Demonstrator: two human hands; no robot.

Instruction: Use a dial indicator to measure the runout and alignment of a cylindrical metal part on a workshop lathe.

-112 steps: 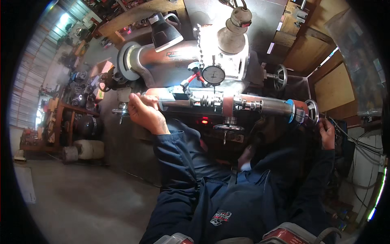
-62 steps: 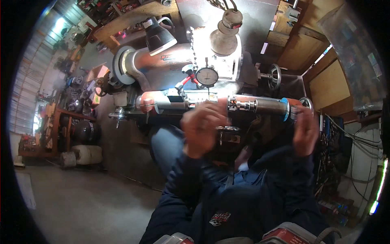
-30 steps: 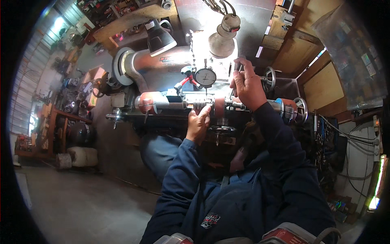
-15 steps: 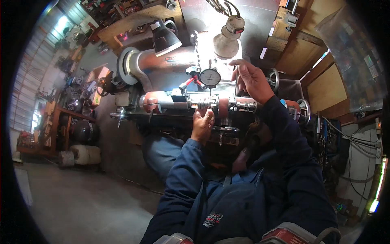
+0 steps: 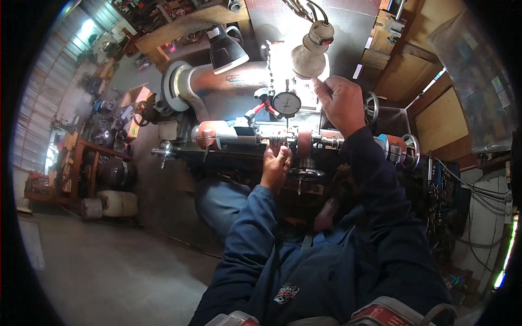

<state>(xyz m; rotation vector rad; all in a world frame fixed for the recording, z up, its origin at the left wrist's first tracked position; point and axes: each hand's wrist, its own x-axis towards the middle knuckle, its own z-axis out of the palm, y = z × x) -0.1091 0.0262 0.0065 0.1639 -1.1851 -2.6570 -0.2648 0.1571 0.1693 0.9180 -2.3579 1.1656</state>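
Note:
My left hand (image 5: 277, 163) has its fingers curled on a shiny lobed metal shaft (image 5: 268, 137) mounted horizontally in the machine. My right hand (image 5: 341, 103) is closed on a thin upright metal rod (image 5: 321, 121) whose lower end is at the shaft, right of the red band (image 5: 304, 143). Between my hands and a little above stands a round dial gauge (image 5: 286, 102), its stem pointing down to the shaft, with a red-and-black jointed holder (image 5: 259, 110) at its left. Red-painted supports (image 5: 207, 135) sit at both ends of the shaft.
A pale work lamp (image 5: 309, 58) lights the area; a black lamp (image 5: 227, 49) is beside it. Handwheels (image 5: 306, 174) stick out at front and right. A large copper-coloured cylinder (image 5: 228, 81) lies behind. A cluttered bench (image 5: 76, 174) is left, cables (image 5: 484, 190) right.
Both hands came to the shaft from its two ends, and my right hand took up the rod. In the last second my right hand has shifted slightly right, staying raised.

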